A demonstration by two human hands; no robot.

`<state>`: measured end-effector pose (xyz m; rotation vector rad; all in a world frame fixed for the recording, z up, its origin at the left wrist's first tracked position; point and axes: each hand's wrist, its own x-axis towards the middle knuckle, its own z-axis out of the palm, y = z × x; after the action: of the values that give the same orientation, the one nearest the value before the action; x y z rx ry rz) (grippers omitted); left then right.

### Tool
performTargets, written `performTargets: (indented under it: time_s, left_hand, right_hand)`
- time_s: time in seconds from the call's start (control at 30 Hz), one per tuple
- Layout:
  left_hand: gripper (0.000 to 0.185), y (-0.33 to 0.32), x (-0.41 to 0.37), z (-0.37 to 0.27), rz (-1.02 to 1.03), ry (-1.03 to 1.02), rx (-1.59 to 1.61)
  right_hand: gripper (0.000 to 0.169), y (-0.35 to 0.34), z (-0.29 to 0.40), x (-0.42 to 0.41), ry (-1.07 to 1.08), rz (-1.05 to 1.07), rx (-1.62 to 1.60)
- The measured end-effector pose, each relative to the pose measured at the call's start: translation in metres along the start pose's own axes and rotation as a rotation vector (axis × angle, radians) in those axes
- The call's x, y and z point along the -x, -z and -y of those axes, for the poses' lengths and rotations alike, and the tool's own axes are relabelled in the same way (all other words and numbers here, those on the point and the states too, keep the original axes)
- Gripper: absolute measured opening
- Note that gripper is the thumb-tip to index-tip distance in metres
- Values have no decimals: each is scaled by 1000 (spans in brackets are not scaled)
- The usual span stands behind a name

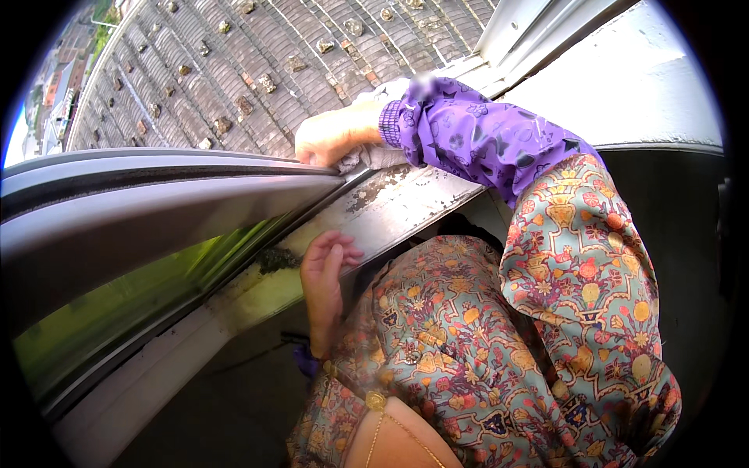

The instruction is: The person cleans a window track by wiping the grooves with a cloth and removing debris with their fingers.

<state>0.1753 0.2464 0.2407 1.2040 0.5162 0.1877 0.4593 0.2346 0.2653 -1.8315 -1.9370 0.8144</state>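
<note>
My right hand [333, 137], its forearm in a purple printed sleeve cover [468, 131], reaches over the window sill [404, 193]. The hand is closed on a pale cloth [380, 158], bunched under the wrist beside the end of the sliding window sash [257, 169]. Part of the cloth is hidden by the hand and cuff. Lower down, my left hand [327, 263] hovers at the inner edge of the sill with loosely bent fingers and nothing in them. Paint has flaked off the sill, and a dark, dirty patch [278, 260] lies left of that hand.
Outside, directly beyond the frame, a tiled roof [234, 70] slopes away with several stones lying on it. A white window frame upright [521, 35] stands at the upper right, beside a white wall surface [620, 88]. Green-tinted glass [140, 298] fills the sash at left.
</note>
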Motion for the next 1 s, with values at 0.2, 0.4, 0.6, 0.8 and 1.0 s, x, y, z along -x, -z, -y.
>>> performTargets:
  time_s: [0.2, 0.4, 0.6, 0.8, 1.0]
  left_hand:
    - [23, 2, 0, 1, 2, -32, 4]
    - [24, 1, 12, -6, -36, -5, -12]
    - [24, 6, -1, -2, -3, -27, -31]
    - [24, 5, 10, -1, -19, -19, 12]
    - [24, 1, 2, -4, -15, -25, 1]
  right_hand:
    - [25, 25, -11, 42, -239, 127, 138]
    - [29, 6, 6, -7, -76, 68, -111]
    - [21, 31, 16, 25, -399, 267, -71]
    - [23, 15, 3, 39, -189, -25, 64]
    - [18, 4, 22, 33, -149, -126, 37]
